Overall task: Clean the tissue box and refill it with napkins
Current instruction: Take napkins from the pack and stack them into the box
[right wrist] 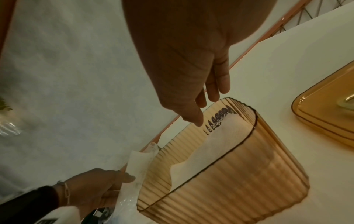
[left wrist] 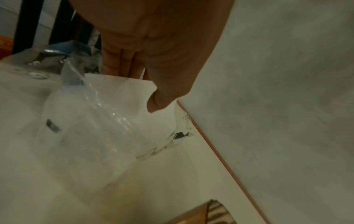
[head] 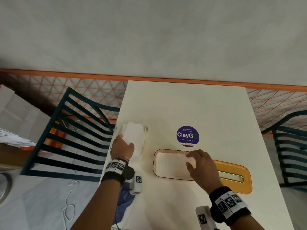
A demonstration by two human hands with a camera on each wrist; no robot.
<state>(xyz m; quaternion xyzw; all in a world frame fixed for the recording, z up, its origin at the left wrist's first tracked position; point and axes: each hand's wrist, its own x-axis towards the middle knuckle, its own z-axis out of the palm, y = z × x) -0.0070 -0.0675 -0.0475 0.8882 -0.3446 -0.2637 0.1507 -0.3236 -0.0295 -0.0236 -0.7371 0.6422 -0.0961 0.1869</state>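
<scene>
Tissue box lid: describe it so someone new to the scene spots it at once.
On the white table, look right of the ribbed amber tissue box, partly behind the right hand. The tissue box lid lies flat there: smooth amber, rounded corners, and the only piece with a long slot.

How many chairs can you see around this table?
2. One dark slatted chair stands at the table's left side, another chair at its right, partly cut off by the picture's edge. More may stand out of view.

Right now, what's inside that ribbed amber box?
White napkins lie inside the open tissue box, filling most of it. The right hand hovers over one end and covers that part; what lies beneath the napkins is hidden.
</scene>
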